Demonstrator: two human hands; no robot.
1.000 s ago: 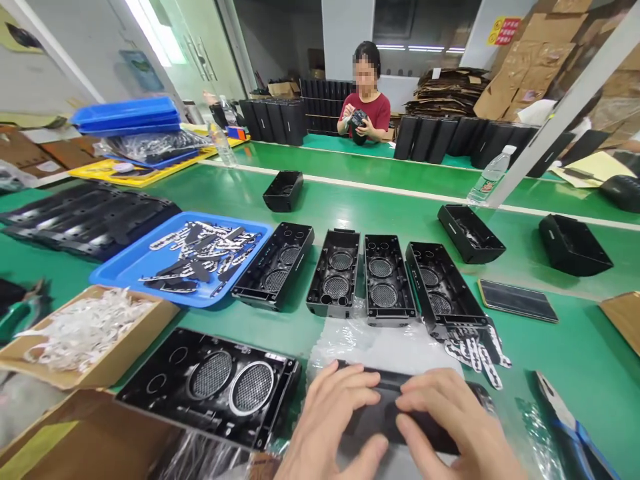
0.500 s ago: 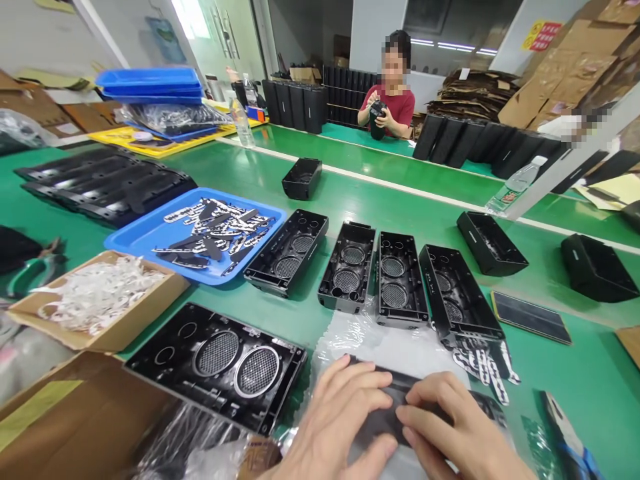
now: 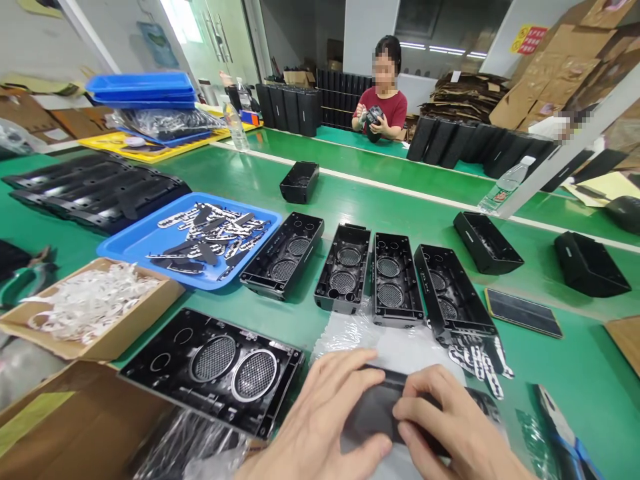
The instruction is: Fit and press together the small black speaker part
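Observation:
A black plastic housing (image 3: 373, 417) lies under both my hands, its smooth dark face turned up, on a pale plastic sheet (image 3: 400, 348). My left hand (image 3: 325, 410) spans its left end, fingers along the far edge and thumb at the near side. The curled fingers of my right hand (image 3: 440, 417) press together at the housing's face; whatever is between their tips is hidden. Left of my hands rests an open black speaker shell (image 3: 200, 400) with two round mesh grilles. White-and-black strips (image 3: 483, 363) lie beyond my right hand.
Several similar shells (image 3: 345, 283) stand behind the sheet. A blue tray (image 3: 120, 243) of strips and a cardboard box (image 3: 120, 327) of white scraps are left. Blue-handled pliers (image 3: 563, 427) and a phone (image 3: 523, 313) lie right. A person (image 3: 383, 107) handles a black object across the bench.
The view has shifted slightly. My left fingers have drawn closer together along the far edge of the housing. My right hand stays bent over its face.

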